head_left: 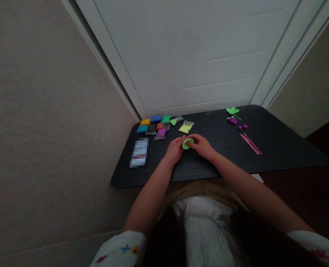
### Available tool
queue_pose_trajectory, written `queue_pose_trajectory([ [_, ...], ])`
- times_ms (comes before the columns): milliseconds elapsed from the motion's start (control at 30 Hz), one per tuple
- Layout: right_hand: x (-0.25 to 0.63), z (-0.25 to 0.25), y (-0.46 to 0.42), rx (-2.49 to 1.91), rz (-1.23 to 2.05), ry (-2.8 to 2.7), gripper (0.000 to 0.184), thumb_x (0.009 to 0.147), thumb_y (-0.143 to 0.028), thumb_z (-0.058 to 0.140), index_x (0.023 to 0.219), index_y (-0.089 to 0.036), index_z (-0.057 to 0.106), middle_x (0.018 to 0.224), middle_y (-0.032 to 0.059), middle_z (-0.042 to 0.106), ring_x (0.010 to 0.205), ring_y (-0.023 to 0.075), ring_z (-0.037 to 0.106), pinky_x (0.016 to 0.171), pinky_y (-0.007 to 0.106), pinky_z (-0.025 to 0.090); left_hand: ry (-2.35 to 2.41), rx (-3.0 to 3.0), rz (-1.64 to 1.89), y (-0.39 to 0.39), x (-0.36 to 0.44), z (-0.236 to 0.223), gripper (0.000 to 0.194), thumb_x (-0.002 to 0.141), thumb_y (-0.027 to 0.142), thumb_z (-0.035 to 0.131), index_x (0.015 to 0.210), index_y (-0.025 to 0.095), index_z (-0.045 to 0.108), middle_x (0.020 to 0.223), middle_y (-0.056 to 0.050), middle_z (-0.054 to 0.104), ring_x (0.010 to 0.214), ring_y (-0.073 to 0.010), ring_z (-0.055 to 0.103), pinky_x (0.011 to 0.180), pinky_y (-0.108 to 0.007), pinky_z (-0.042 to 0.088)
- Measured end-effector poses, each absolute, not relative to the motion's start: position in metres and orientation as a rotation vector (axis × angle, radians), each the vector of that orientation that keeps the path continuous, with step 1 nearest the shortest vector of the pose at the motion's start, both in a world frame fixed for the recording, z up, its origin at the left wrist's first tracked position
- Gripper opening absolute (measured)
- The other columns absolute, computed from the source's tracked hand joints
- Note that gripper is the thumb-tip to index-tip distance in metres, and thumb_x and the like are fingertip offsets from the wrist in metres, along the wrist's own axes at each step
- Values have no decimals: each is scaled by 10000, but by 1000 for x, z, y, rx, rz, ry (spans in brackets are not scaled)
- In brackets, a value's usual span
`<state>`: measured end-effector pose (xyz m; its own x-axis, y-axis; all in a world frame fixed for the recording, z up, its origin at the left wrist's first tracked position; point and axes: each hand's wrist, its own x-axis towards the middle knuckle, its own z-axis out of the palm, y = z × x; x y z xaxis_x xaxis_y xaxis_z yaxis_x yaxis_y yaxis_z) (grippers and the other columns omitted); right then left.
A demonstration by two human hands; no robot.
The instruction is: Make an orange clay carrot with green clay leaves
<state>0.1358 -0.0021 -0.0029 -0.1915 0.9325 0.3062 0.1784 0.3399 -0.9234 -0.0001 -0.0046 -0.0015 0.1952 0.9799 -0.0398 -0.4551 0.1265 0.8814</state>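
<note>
A flat round piece of light green clay [187, 143] is pinched between both my hands over the middle of the black table [278, 148]. My left hand [175, 149] grips its left edge with curled fingers. My right hand [202, 144] grips its right edge, fingers closed on it. Both hands hover just above the tabletop.
Several small bags of coloured clay [164, 124] lie at the table's back left, with a blurred card [139, 152] beside them. A green clay leaf shape [232, 110], purple clay balls [232, 120] and pink modelling sticks [250, 143] lie at the right. A white door [198, 48] stands behind.
</note>
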Motion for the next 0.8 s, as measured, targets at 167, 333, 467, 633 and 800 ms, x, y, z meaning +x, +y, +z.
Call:
queue_pose_trajectory([
  [167, 136, -2, -3, -1021, 966, -1630, 268, 651, -393, 607, 862, -227, 610, 840, 19, 595, 705, 151, 508, 692, 304, 397, 738, 848, 1195, -5, -1, -2, 217, 674, 322, 626, 736, 114, 617, 672, -20, 609, 624, -79, 535, 648, -225, 412],
  [333, 139, -1, -1, -982, 1038, -1580, 250, 673, -385, 587, 863, -223, 597, 839, 12, 602, 746, 152, 523, 727, 300, 400, 679, 783, 1209, -7, 0, 4, 198, 708, 304, 588, 791, 129, 634, 793, -44, 642, 720, -112, 571, 703, -252, 430],
  [467, 140, 0, 1, -960, 1119, -1509, 236, 676, -375, 581, 846, -212, 592, 788, 3, 600, 723, 145, 528, 713, 289, 405, 669, 792, 1213, -10, 0, 9, 164, 689, 215, 605, 831, 143, 644, 856, -36, 650, 777, -117, 579, 752, -251, 425],
  [633, 139, 5, -1, -905, 1194, -1456, 259, 677, -382, 576, 846, -187, 596, 780, 1, 597, 743, 140, 528, 725, 281, 398, 649, 801, 1197, -13, 0, 10, 229, 685, 223, 613, 898, 141, 639, 901, -45, 646, 782, -111, 577, 738, -235, 418],
  [800, 139, 8, -3, -904, 1235, -1444, 265, 684, -370, 568, 861, -174, 592, 763, -5, 584, 696, 121, 505, 669, 259, 383, 645, 817, 1199, -13, 1, 9, 250, 689, 227, 613, 923, 141, 635, 897, -46, 648, 771, -106, 574, 717, -223, 410],
])
